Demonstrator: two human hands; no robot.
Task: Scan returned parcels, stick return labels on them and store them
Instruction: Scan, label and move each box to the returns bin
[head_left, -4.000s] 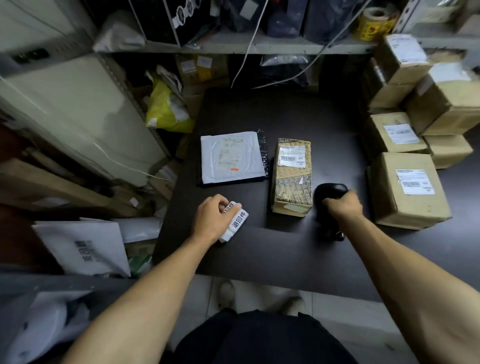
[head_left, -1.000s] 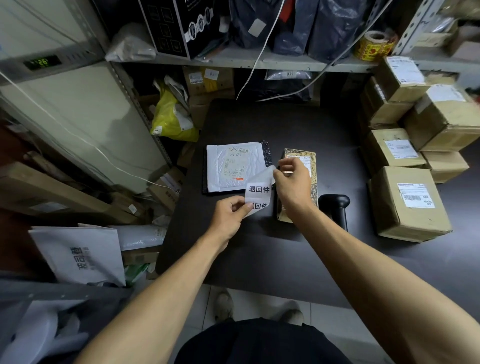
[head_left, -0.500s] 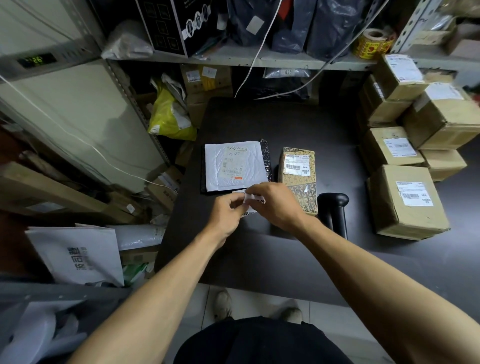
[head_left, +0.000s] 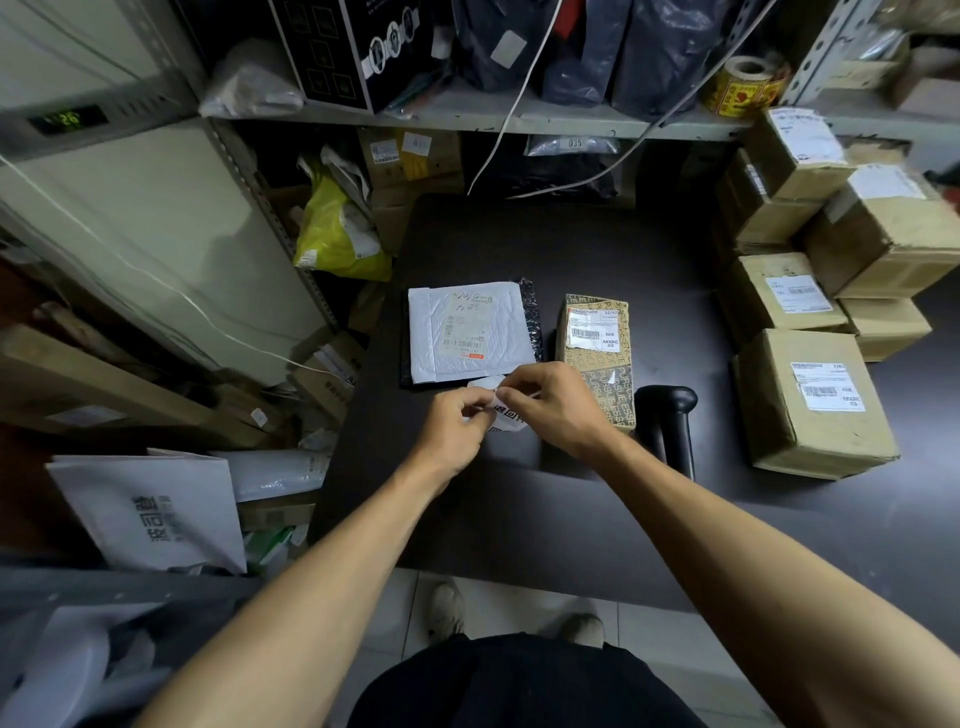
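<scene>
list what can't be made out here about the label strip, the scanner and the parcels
- Return label strip, head view: mostly covered by left hand and right hand; print only partly shows.
- Scanner: right forearm hides its lower part.
- Patterned box, white mailer: label text too small.

Just the one cam here, strapped to the person's head, wide-angle, looking forward and steeply down. It sits pretty close over the dark worktop (head_left: 545, 249), which fills the middle of the frame. Both forearms come in from 6 o'clock, with the shelf (head_left: 519, 117) up at 12. Edges bend from the lens, and the floor shows at the bottom.
</scene>
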